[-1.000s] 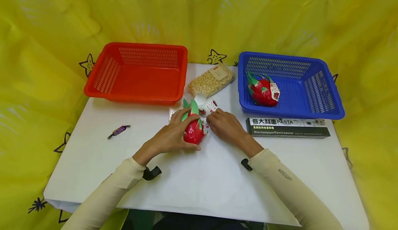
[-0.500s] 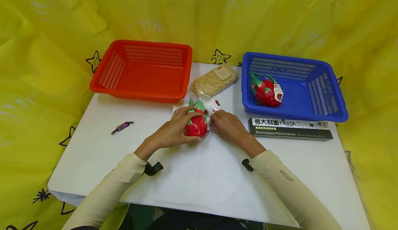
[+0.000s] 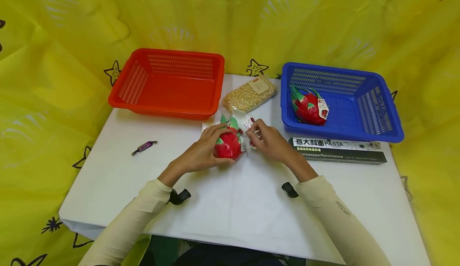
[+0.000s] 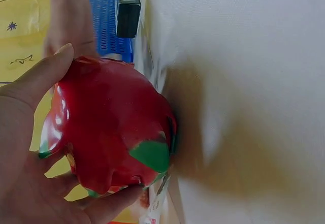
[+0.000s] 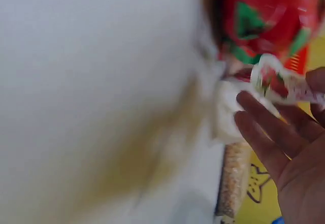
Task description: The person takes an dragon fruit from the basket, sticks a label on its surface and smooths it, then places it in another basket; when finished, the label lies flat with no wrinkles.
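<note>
Near the middle of the table, my left hand (image 3: 206, 149) grips a red dragon fruit (image 3: 230, 144) with green tips, fingers over its far side and thumb at its near side. The left wrist view shows the same fruit filling much of the frame. My right hand (image 3: 269, 140) is just to the right of it. In the right wrist view, the right thumb and a finger pinch a white tag (image 5: 277, 82) with a red fruit picture, while the other fingers extend loosely. Beyond the fruit lies a whitish packet (image 3: 238, 116), partly hidden.
A red basket (image 3: 172, 112) stands at back left. A blue basket (image 3: 345, 132) at back right holds another tagged dragon fruit (image 3: 309, 108). A pasta box (image 3: 341, 154) lies before it. A bag of yellow grains (image 3: 248, 96) lies between the baskets; a purple wrapped candy (image 3: 145, 147) is at left.
My right hand has turned and lifted slightly, its fingers rearranged at the tag. My left hand keeps its grip on the dragon fruit. The head view has shifted a little.
</note>
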`<state>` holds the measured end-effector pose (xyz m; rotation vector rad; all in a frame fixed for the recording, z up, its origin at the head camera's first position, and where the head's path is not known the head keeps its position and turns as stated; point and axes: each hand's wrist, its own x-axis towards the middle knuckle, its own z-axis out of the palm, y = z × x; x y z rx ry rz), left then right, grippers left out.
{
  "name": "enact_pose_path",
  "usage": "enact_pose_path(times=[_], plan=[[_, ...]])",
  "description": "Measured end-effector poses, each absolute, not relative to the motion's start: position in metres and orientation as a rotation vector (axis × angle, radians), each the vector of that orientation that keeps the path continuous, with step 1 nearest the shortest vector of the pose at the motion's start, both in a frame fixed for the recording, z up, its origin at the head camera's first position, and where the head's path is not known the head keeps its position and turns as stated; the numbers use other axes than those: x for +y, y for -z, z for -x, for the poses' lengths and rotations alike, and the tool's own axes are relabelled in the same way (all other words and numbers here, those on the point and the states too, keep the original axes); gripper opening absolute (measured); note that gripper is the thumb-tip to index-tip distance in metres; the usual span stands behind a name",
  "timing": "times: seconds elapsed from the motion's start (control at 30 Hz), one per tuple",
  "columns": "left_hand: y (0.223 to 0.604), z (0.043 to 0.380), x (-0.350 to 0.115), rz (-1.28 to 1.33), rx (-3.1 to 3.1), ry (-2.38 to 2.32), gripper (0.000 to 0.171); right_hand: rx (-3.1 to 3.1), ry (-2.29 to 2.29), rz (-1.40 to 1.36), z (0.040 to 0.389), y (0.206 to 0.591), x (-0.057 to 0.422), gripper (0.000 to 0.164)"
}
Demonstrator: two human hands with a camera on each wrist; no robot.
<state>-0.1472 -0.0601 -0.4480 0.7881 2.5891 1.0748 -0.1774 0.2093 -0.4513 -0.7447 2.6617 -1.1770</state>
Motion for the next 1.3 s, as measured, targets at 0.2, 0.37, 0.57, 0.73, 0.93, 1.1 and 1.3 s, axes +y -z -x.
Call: enact_pose_path(times=[0.2, 0.37, 0.57, 0.73, 0.93, 1.1, 1.3], plan=[[0.450, 0.149, -0.061, -0.748, 2.469, -1.187, 0.094, 2.392, 1.561, 0.702, 0.173, 0.430, 0.205, 0.007], [0.450, 0.148, -0.061, -0.739, 2.418, -1.205, 0.097, 2.409, 1.549, 0.763, 0.166, 0.436, 0.190, 0.008], [0.450, 0.145, -0.056, -0.687, 2.435, -1.212, 0.082, 2.459, 1.526, 0.756, 0.165, 0.447, 0.180, 0.010], [0.451, 0.144, -0.054, -0.662, 2.473, -1.272, 0.066, 2.509, 1.511, 0.751, 0.167, 0.453, 0.172, 0.007], [0.451, 0.139, -0.064, -0.558, 2.622, -1.315, 0.054, 2.478, 1.598, 0.862, 0.179, 0.461, 0.150, 0.020], [0.453, 0.141, -0.056, -0.419, 2.698, -1.313, 0.044, 2.692, 1.608, 0.903, 0.172, 0.467, 0.153, 0.020], [0.454, 0.152, -0.035, -0.313, 2.727, -1.333, 0.032, 3.013, 1.379, 1.050, 0.149, 0.476, 0.179, 0.030]])
